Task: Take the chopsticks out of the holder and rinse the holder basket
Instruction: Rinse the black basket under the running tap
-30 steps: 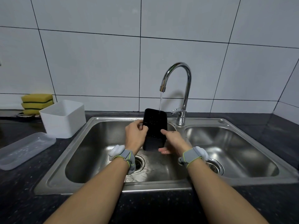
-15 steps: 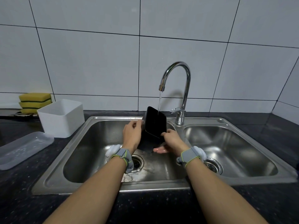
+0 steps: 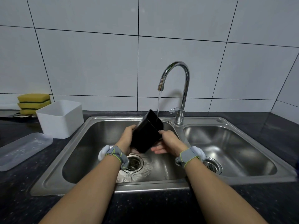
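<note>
A black rectangular holder basket [image 3: 146,135] is held tilted over the left sink basin [image 3: 90,143], its open end turned up and to the right under the tap's stream. My left hand [image 3: 127,139] grips its left side. My right hand [image 3: 169,142] grips its right edge with the thumb on top and the fingers underneath. Water runs from the chrome faucet [image 3: 176,88] onto the basket's upper edge. No chopsticks are in view.
A white square container [image 3: 60,118] stands on the dark counter left of the sink. A clear plastic lid [image 3: 21,150] lies in front of it. Yellow sponges [image 3: 33,102] are stacked by the wall. The right basin [image 3: 229,146] has a drain strainer.
The basket has gone from upright to tilted, its top leaning back and right under the stream. Both hands stayed on it and shifted slightly lower along its sides.
</note>
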Available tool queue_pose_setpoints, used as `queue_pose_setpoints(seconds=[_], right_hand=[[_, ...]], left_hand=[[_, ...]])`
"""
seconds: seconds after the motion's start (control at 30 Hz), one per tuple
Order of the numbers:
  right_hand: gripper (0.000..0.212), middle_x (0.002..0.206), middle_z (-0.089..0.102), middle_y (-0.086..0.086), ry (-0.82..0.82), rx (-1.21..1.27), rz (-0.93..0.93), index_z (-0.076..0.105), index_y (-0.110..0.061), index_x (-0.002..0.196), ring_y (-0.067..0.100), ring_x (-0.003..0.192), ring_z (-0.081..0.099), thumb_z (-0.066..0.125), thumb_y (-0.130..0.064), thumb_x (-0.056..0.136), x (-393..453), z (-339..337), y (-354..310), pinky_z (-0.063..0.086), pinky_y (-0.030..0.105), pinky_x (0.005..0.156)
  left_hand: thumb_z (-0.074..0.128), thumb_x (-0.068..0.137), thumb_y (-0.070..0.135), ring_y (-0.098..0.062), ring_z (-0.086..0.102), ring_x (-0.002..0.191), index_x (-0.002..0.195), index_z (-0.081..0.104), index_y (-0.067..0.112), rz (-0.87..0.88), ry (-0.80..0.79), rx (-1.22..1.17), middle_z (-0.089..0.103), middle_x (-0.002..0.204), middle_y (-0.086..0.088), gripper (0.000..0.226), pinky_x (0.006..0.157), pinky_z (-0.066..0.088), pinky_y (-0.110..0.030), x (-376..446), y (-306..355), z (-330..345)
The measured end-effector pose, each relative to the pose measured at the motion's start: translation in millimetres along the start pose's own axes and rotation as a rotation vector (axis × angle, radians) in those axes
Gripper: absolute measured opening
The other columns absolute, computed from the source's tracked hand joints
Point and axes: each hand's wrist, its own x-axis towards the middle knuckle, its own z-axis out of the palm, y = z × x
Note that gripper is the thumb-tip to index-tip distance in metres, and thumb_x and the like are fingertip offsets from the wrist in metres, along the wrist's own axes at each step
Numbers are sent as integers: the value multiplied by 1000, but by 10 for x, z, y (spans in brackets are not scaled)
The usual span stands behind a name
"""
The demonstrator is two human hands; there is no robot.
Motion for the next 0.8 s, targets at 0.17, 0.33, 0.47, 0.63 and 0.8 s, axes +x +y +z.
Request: queue_pose_setpoints(seconds=[0.17, 0.33, 0.47, 0.63, 0.8], right_hand=[[63, 74, 66, 27, -2, -25, 0, 45, 18, 125, 26, 47, 68, 32, -38, 102, -20, -5, -10, 53, 28, 40], [62, 73, 67, 29, -28, -44, -11, 42, 19, 128, 29, 51, 69, 33, -37, 101, -59, 16, -12, 54, 30, 42], [59, 71, 67, 28, -51, -21, -8, 40, 17, 131, 30, 52, 70, 33, -34, 101, -86, 21, -19, 55, 30, 44], [56, 70, 67, 30, -48, 3, -26, 40, 20, 127, 32, 53, 70, 32, -29, 101, -101, 39, -40, 55, 31, 43], [52, 68, 67, 31, -35, -12, -34, 47, 20, 116, 33, 54, 70, 31, -26, 98, -94, 33, -43, 56, 31, 45]], left_hand=[[40, 89, 38, -29, 59, 68, 77, 59, 14, -72, -32, -132, 67, 55, -10, 33, 72, 52, -47, -24, 20, -56], [39, 87, 42, -36, 59, 81, 88, 61, 9, -131, -63, -217, 68, 86, -18, 39, 74, 48, -53, -33, 23, -103], [38, 87, 43, -43, 56, 100, 105, 62, 7, -185, -98, -316, 63, 112, -22, 47, 88, 40, -66, -27, 32, -166], [35, 87, 39, -44, 55, 100, 96, 62, 6, -201, -27, -364, 62, 109, -24, 43, 97, 35, -66, -35, 49, -202], [41, 84, 32, -41, 55, 102, 91, 55, 10, -187, 52, -333, 60, 112, -21, 27, 102, 35, -63, -53, 56, -202]])
